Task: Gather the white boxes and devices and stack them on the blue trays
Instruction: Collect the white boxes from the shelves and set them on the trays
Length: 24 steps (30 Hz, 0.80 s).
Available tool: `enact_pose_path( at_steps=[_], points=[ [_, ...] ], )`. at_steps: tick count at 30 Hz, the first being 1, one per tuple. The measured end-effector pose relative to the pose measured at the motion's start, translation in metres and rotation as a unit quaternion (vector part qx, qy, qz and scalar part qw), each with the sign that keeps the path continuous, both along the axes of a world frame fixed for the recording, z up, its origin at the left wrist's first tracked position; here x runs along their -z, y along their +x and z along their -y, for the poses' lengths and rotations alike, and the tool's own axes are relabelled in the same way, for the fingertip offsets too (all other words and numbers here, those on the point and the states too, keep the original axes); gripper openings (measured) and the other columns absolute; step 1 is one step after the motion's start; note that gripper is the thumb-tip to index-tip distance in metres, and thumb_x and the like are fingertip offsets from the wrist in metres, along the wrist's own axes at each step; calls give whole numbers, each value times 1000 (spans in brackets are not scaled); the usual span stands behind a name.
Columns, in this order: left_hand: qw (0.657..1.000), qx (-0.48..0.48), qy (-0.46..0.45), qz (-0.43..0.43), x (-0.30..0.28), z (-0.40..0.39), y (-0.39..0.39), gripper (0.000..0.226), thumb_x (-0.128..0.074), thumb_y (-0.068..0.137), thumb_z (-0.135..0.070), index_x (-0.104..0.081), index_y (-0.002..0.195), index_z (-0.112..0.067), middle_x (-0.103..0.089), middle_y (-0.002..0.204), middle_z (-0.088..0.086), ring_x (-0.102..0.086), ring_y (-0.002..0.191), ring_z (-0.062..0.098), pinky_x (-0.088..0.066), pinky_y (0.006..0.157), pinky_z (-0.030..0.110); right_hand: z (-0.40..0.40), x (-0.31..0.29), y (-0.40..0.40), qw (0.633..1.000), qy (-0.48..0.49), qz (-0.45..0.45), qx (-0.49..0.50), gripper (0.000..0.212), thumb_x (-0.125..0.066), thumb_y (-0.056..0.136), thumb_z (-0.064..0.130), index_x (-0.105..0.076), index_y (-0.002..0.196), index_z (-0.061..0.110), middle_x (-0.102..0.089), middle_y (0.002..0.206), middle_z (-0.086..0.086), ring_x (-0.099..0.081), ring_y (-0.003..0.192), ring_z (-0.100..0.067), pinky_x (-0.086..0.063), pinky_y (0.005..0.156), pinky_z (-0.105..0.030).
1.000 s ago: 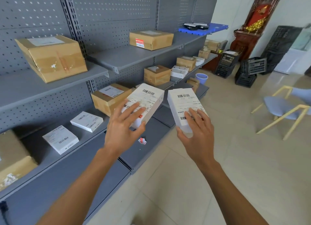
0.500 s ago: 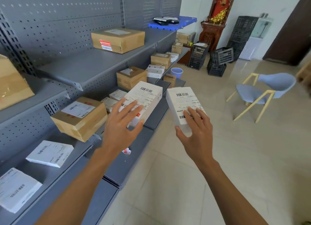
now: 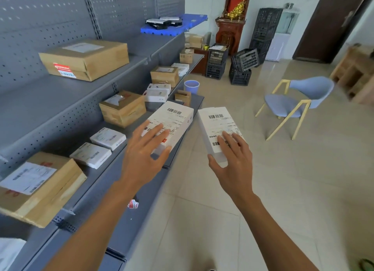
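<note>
Left hand [image 3: 144, 159] gripping white box [image 3: 172, 125], right hand [image 3: 232, 161] gripping second box [image 3: 217, 129]. Looking light, stiff, smooth; holding near ends. Blue tray [image 3: 174, 26] sitting at 12 o'clock.

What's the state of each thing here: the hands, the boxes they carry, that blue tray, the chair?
Left hand: grips a white box, thumb beneath.
Left box: held, label up.
Right hand: grips another white box.
Right box: held, label up.
Blue tray: on the top shelf, black devices on it.
Chair: upright, unoccupied.
</note>
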<state>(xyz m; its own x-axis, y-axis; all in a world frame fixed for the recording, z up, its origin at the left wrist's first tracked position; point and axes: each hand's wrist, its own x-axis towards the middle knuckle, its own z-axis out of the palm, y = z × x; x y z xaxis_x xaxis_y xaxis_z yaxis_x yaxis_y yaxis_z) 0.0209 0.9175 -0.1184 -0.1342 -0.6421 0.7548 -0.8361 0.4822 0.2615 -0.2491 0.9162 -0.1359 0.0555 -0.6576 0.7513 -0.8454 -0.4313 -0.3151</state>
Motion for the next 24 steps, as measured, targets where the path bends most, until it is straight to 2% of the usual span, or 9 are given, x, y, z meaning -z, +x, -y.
enact_pose_path(
  at_steps=[10, 19, 24],
  points=[
    [1000, -4, 0, 25, -1, 121, -60, 44, -68, 92, -35, -67, 130, -13, -61, 140, 6, -45, 140, 34, -51, 99, 57, 137, -1, -54, 1000, -7, -1, -12, 52, -72, 87, 36, -62, 132, 11, -55, 145, -6, -46, 136, -31, -42, 102, -44],
    [1000, 5, 11, 16, 20, 238, -62, 44, -69, 93, -36, -66, 131, -16, -61, 140, 6, -44, 140, 35, -51, 95, 60, 244, 14, -57, 1000, 28, 0, -10, 52, -73, 86, 38, -62, 130, 11, -56, 145, -7, -47, 135, -31, -44, 102, -47],
    [1000, 17, 24, -5, 31, 318, -56, 46, -66, 93, -41, -68, 129, -13, -61, 141, 5, -43, 141, 33, -51, 95, 59, 317, 15, -56, 1000, 14, -11, 3, 51, -75, 84, 35, -64, 127, 10, -58, 142, -6, -48, 134, -32, -46, 101, -49]
  ],
)
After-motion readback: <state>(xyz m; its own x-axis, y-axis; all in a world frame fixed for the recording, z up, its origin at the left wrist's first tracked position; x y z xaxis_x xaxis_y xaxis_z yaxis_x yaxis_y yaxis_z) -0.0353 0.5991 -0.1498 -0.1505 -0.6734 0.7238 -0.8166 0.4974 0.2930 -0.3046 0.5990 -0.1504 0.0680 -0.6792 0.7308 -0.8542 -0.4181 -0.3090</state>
